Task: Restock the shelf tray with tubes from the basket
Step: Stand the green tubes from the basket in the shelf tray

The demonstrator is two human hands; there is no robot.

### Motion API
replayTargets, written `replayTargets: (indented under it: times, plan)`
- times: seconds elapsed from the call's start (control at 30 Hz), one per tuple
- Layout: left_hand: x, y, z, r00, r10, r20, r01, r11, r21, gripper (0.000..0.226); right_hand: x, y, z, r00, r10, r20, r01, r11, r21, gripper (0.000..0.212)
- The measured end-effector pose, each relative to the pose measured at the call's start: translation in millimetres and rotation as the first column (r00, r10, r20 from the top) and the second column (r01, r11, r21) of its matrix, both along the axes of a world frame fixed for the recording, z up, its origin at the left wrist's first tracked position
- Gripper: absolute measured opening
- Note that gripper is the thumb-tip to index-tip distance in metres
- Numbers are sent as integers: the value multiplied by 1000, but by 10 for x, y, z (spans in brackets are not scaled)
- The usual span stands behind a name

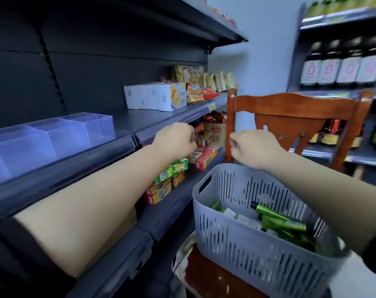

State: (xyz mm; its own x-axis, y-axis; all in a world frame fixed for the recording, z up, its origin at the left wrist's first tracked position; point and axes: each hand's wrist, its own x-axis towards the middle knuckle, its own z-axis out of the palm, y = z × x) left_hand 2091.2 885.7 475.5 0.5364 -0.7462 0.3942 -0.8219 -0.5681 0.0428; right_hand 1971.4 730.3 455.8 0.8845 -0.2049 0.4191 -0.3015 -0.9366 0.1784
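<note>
Blurred frame, hidden fingers, buried basket contents

Both the left hand [175, 140] and the right hand [252, 148] are seen from the back, fingers curled out of sight, so whether either holds anything cannot be told. The clear tray [42, 138] runs off the left edge, its inside too hazy to read. In the grey basket [243, 237], the green tubes [283, 222] lie partly under the right forearm and the near wall; their number is unclear. Labels on the dark bottles [342, 63] at upper right are smeared and unreadable. The basket's near corner is cut off by the bottom edge.
</note>
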Motion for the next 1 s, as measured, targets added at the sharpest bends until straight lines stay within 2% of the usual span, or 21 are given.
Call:
replayTargets:
  times: [0.17,0.3,0.4,0.53,0.63,0.77,0.83,0.9,0.97,1.0]
  plan:
    - [-29,-713,-643,973,-151,-177,167,983,78,6,-217,-517,-481,992,-122,-43,126,986,106,10]
    - [-74,-1220,-1037,930,-230,-285,263,961,82,12,-289,-835,-843,978,-198,-62,207,957,204,11]
    - [-132,-1599,-1290,885,-263,-383,330,936,120,16,-325,-1001,-1093,946,-281,-160,314,915,252,10]
    - [-277,-2052,-1608,817,-276,-506,427,880,210,12,-438,-1204,-1442,852,-385,-355,501,797,337,11]
    - [-465,-2297,-1837,778,-243,-579,495,805,327,11,-570,-1344,-1654,770,-440,-462,613,709,348,12]
    - [-667,-2444,-2164,720,-117,-684,553,691,465,25,-696,-1417,-1741,638,-431,-639,715,641,281,21]
    - [-720,-2467,-2281,665,-27,-746,574,658,487,34,-705,-1390,-1741,553,-391,-735,742,633,222,16]
    - [-786,-2524,-2317,620,31,-784,591,639,492,38,-682,-1343,-1728,489,-358,-796,756,629,181,22]
    - [-879,-2614,-2322,599,54,-799,597,635,490,40,-659,-1351,-1773,469,-320,-823,760,621,191,20]
    - [-938,-2651,-2326,598,69,-798,595,630,500,41,-652,-1353,-1802,461,-301,-835,766,610,203,27]
